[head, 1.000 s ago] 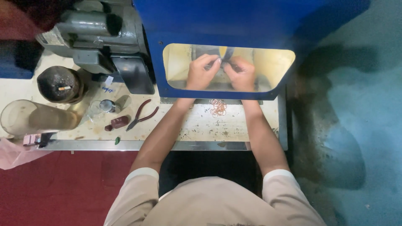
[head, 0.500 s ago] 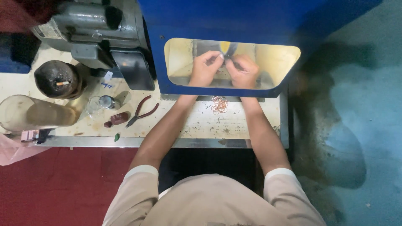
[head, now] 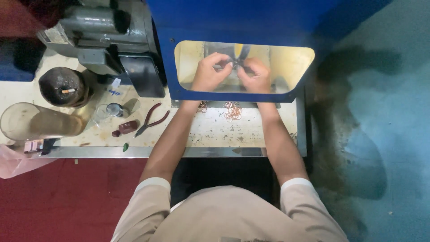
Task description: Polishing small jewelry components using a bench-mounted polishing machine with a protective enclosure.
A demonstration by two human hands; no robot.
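Head view: left hand and right hand work inside the blue cabinet's window, fingers pinched narrow around a small dark metal piece — what it is cannot be made out. Thin copper rings lie heaped on the speckled table just below — within reach. Red-handled pliers lie leftward.

I count two hands at work: my left hand and my right hand, fingertips nearly meeting. Just below my wrists lies one loose heap of copper rings, too tangled to number, with a few strays beside it. Well left of my fingers: one pair of red-handled pliers, one small glass jar, one large clear cylinder.
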